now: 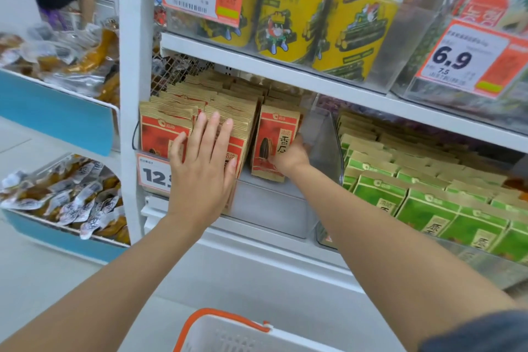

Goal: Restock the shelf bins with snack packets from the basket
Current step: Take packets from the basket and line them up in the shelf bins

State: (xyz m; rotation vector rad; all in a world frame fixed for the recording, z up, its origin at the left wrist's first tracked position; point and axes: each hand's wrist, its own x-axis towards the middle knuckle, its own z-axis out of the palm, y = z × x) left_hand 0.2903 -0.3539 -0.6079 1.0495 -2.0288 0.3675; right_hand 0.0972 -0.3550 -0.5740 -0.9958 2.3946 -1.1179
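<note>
Red packet (pixel 271 134) upright in right grip (pixel 289 156).

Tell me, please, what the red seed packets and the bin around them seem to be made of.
Red packets: probably kraft paper, matte; the tan unprinted tops look fibrous and dull. Bin: likely rigid clear plastic, glossy; its see-through wall catches glare.
</note>
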